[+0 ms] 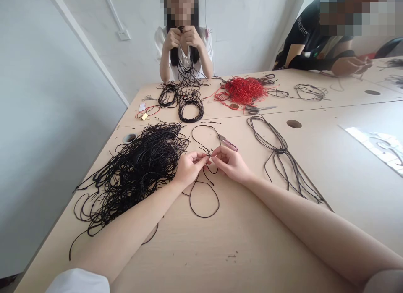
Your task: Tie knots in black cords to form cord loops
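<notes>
Between my two hands, above the middle of the table, is a thin black cord [204,217]. Its loops spread out behind my fingers and toward me on the tabletop. My left hand [191,165] pinches the cord between thumb and forefinger. My right hand [229,162] pinches it close beside, the fingertips of both hands almost touching. Exactly how the strands cross there is too small to tell. Just beyond my right hand lies a pair of small thread snips [228,142], partly hidden. A big tangled heap of black cords [147,158] lies left of my left hand.
To the right lies a tied bundle of black cords [280,151]. Farther back are coiled black cords [191,111], a red cord pile [244,91] and scissors [260,109]. Table holes [294,124] show. Opposite, a person holds black cords [185,70]; another person sits at right.
</notes>
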Tool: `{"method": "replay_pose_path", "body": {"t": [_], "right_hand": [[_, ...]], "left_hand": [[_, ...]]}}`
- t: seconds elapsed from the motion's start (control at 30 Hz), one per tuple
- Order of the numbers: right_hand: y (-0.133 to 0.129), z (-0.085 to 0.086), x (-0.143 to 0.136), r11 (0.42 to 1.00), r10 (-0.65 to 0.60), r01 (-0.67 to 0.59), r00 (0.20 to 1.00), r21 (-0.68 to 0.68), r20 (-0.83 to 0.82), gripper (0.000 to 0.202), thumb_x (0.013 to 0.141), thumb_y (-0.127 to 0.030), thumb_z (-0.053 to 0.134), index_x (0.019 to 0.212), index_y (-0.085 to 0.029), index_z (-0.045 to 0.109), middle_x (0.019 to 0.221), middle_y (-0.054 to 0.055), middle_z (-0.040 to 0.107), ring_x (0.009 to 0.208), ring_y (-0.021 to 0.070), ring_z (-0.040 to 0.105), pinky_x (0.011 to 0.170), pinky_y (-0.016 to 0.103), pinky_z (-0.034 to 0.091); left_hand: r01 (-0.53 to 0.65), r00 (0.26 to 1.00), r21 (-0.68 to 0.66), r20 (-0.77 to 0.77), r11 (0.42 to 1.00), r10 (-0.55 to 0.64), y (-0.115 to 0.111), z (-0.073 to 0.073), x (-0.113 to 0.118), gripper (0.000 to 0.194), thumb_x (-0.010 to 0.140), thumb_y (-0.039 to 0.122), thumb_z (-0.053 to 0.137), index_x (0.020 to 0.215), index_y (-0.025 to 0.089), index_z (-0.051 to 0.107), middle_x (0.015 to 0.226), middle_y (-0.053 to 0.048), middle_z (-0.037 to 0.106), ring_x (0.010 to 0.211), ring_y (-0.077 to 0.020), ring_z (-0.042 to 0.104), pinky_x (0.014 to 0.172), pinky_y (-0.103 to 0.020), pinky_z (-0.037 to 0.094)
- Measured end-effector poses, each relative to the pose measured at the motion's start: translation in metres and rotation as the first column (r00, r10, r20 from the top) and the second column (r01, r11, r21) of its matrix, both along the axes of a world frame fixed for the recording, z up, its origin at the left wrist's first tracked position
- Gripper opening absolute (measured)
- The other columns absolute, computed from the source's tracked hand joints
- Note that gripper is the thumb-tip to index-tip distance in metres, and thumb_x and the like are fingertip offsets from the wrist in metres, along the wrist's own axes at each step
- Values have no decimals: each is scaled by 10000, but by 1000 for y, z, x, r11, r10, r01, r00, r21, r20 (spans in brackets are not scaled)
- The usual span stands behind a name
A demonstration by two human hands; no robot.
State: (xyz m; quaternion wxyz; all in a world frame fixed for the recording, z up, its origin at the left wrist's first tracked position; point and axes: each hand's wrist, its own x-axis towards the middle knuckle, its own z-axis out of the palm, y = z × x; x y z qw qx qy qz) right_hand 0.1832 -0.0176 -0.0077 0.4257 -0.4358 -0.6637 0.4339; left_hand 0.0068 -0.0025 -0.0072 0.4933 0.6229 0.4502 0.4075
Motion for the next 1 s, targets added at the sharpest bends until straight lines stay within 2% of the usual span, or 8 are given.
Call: {"method": "replay_pose_path", "body": {"t": [0.17,0.37,0.5,0.6,0.7,0.83,1.0], "right_hand": [[0,-4,-4,971,-184,155,970,180,157,56,796,-216,547,839,-192,573,655,-23,597,509,79,494,486,197,383],[-5,-6,-7,931,-246,161,940,327,236,92,815,-236,552,875,-207,617,611,-32,622,515,86,532,542,202,415],[-3,-8,-6,930,-323,229,881,286,345,104,808,-235,546,849,-231,642,603,-34,637,526,106,561,557,222,418],[-2,-10,-6,918,-368,278,862,283,349,86,797,-233,550,832,-232,629,590,-42,632,512,105,562,551,219,416],[-3,-10,-6,922,-328,227,887,313,326,119,785,-206,551,886,-232,608,646,-46,657,539,96,579,568,208,422],[-4,-9,-6,938,-286,173,875,300,390,112,797,-236,546,889,-235,609,659,-42,669,572,111,595,587,222,428],[-4,-9,-6,946,-285,172,845,274,452,118,799,-270,546,888,-240,618,657,-38,681,597,130,613,610,241,437]], "left_hand": [[-17,1000,-1,10,1000,17,-2,1,2,235,761,323,680,867,114,665,824,-101,730,765,-198,689,718,-297,544],[-20,998,49,-58,999,23,-5,4,3,202,772,312,665,839,122,677,780,-81,728,696,-177,681,681,-284,549],[-34,998,37,-53,999,36,-5,3,2,196,773,306,661,841,122,665,781,-82,730,690,-172,681,674,-277,551],[-52,997,27,-55,998,53,-4,3,2,206,771,306,662,859,120,659,787,-87,732,698,-174,684,686,-281,554],[-43,996,45,-70,998,46,-5,3,3,207,763,300,671,865,120,663,786,-83,729,710,-175,686,706,-286,559],[-22,993,82,-114,996,31,-7,4,4,191,767,297,666,856,128,668,800,-75,726,700,-168,684,692,-280,566],[-20,959,209,-273,978,78,-10,3,1,182,784,297,642,893,157,682,777,-49,723,680,-159,679,681,-274,565]]}}
